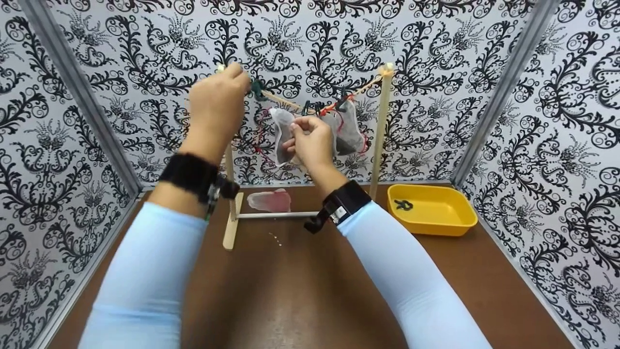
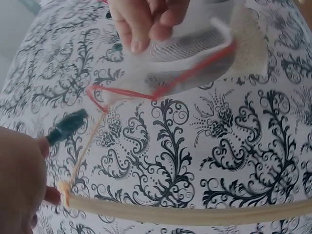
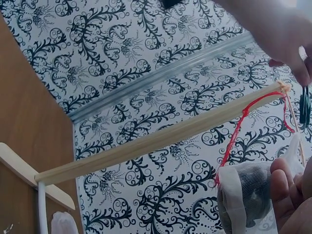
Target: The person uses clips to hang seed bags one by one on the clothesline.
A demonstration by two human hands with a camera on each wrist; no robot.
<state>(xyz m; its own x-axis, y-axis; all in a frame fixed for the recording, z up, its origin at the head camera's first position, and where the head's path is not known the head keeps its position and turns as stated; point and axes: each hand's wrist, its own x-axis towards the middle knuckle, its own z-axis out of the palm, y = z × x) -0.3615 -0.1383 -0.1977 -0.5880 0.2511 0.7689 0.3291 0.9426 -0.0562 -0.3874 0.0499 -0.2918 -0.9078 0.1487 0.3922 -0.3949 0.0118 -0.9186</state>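
My left hand (image 1: pixel 220 104) is raised near the top of the left wooden post and pinches a dark green clothespin (image 2: pixel 68 126) beside the cord (image 1: pixel 283 100). My right hand (image 1: pixel 314 143) pinches a small white mesh pouch (image 1: pixel 282 138) with a red drawstring (image 2: pixel 195 69), holding it up close below the cord. Dark contents show through the mesh in the right wrist view. To the right of that hand, another mesh pouch (image 1: pixel 352 133) hangs from the cord by a dark clothespin (image 1: pixel 344 103).
The cord is tied to a right wooden post (image 1: pixel 381 135) and a left wooden post (image 3: pixel 161 136). A white rod (image 1: pixel 271 214) runs low between them. A pink-and-white pouch (image 1: pixel 272 201) lies on the brown table (image 1: pixel 300 291). Dark clothespins (image 1: pixel 403 205) sit in a yellow tray (image 1: pixel 431 227) at right.
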